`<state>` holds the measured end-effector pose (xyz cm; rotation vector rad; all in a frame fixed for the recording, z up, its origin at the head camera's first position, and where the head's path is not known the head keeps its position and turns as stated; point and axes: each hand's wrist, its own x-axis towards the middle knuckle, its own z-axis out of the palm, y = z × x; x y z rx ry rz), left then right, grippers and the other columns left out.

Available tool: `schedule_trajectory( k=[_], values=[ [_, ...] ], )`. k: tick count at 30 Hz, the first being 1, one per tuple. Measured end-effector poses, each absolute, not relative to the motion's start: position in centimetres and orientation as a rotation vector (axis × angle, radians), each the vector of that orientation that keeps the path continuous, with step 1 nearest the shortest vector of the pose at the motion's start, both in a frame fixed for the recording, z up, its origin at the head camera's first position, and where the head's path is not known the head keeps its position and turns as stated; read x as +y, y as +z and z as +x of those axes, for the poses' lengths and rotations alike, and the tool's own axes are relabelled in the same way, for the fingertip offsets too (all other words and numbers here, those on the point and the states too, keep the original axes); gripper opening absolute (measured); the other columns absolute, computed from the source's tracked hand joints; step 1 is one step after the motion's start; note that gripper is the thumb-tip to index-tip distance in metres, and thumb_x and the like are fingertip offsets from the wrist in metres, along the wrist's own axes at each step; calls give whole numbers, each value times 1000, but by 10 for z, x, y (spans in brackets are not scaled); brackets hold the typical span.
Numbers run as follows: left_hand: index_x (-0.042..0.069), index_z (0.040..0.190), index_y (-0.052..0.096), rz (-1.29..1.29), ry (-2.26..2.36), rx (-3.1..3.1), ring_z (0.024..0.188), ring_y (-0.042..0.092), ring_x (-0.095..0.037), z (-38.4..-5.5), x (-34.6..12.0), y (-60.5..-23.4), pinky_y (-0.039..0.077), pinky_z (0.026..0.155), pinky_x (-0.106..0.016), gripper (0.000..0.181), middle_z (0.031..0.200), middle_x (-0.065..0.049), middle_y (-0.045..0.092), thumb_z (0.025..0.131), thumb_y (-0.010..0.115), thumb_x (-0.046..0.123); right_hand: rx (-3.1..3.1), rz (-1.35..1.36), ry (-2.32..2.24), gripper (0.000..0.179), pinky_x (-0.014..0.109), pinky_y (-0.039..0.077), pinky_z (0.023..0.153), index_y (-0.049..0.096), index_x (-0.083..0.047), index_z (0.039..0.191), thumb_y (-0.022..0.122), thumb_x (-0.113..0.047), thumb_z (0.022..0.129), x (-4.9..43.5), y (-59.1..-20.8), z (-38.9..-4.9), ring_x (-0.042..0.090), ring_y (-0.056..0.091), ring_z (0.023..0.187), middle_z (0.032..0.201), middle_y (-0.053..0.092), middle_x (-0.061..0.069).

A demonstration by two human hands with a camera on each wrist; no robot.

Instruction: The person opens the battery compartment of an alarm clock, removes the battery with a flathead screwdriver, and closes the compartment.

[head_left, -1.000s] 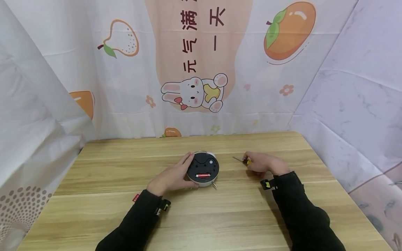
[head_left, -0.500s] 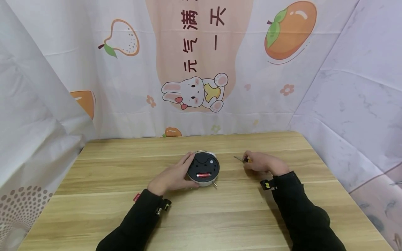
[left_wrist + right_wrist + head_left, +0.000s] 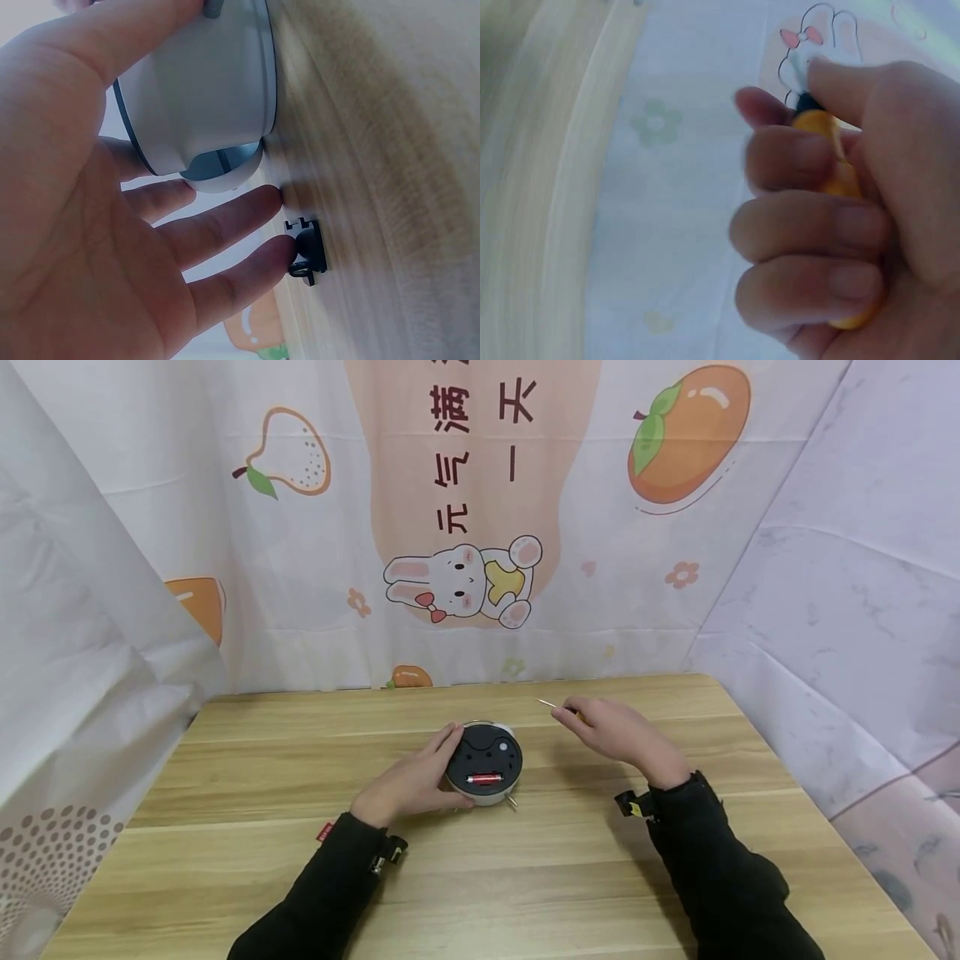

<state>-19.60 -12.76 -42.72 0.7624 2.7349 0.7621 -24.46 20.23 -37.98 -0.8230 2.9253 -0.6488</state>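
Observation:
Face down on the table lies a small round alarm clock (image 3: pixel 491 758), its black back up and a red battery (image 3: pixel 485 778) showing in the open compartment. My left hand (image 3: pixel 408 783) grips its side between thumb and fingers. The clock's pale casing (image 3: pixel 206 82) fills the upper left wrist view. Close to two lower fingertips there, a small black plastic cover with clips (image 3: pixel 309 251) rests on the table. Raised above the table right of the clock, my right hand (image 3: pixel 618 733) grips a screwdriver (image 3: pixel 821 124) by its yellow handle, the thin metal shaft (image 3: pixel 546 702) pointing left.
The wood-grain table (image 3: pixel 480 885) extends around both hands. A white printed curtain (image 3: pixel 300 568) hangs along its back edge, and more white cloth (image 3: pixel 862 610) hangs at the right side.
My right hand has lifted off the table and moved up and slightly left with the screwdriver. My left hand and the clock have stayed in place.

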Motion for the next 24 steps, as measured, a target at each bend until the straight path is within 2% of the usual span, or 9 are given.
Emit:
schedule_trajectory(
  k=[3, 6, 8, 10, 13, 16, 22, 24],
  values=[
    [10, 164, 15, 762, 768, 2733, 148, 30, -33, -196, -127, -428, 36, 113, -48, 113, 168, -16, 13, 82, 83, 49, 2938, -850, -646, 44, 33, 36, 60, 62, -14, 86, 41, -45, 109, 197, -377, -241, 13, 40, 58, 67, 43, -3],
    [11, 164, 15, 761, 769, 2734, 148, 30, -33, -197, -127, -429, 36, 113, -49, 113, 168, -16, 13, 82, 83, 50, 2915, -879, -615, 47, 35, 40, 64, 61, -16, 82, 38, -46, 110, 195, -372, -239, 13, 44, 60, 65, 43, -3],
    [11, 164, 15, 756, 766, 2738, 147, 31, -33, -197, -127, -429, 36, 113, -49, 113, 168, -16, 13, 82, 82, 50, 2893, -886, -603, 50, 39, 48, 72, 69, -14, 90, 37, -46, 110, 194, -369, -237, 14, 56, 69, 71, 54, -4],
    [11, 164, 15, 754, 762, 2742, 147, 32, -33, -197, -126, -429, 37, 112, -49, 113, 168, -15, 13, 82, 82, 51, 2872, -856, -605, 54, 44, 51, 84, 74, -12, 105, 34, -49, 110, 193, -364, -235, 18, 65, 85, 85, 66, -1],
    [12, 164, 14, 755, 756, 2743, 146, 33, -34, -198, -126, -430, 37, 112, -49, 113, 168, -15, 13, 82, 81, 53, 2847, -796, -641, 60, 50, 50, 93, 73, -10, 117, 31, -52, 109, 189, -355, -232, 23, 67, 104, 105, 71, 4],
    [11, 164, 15, 762, 750, 2744, 146, 33, -34, -199, -127, -432, 37, 112, -49, 114, 168, -15, 14, 82, 81, 53, 2815, -781, -708, 59, 48, 50, 91, 70, -9, 111, 28, -50, 110, 184, -347, -231, 22, 64, 99, 106, 69, 6],
    [12, 164, 15, 759, 747, 2749, 146, 34, -34, -200, -127, -433, 37, 112, -50, 114, 168, -15, 14, 82, 81, 54, 2790, -792, -836, 47, 39, 39, 69, 58, -8, 91, 30, -38, 113, 185, -333, -231, 19, 43, 67, 80, 49, 5],
    [12, 164, 15, 754, 759, 2750, 145, 35, -36, -200, -126, -432, 37, 112, -51, 113, 168, -15, 14, 82, 81, 54, 2806, -800, -786, 45, 37, 39, 66, 59, -10, 86, 35, -38, 112, 185, -331, -231, 16, 42, 63, 75, 50, 3]
  ],
)
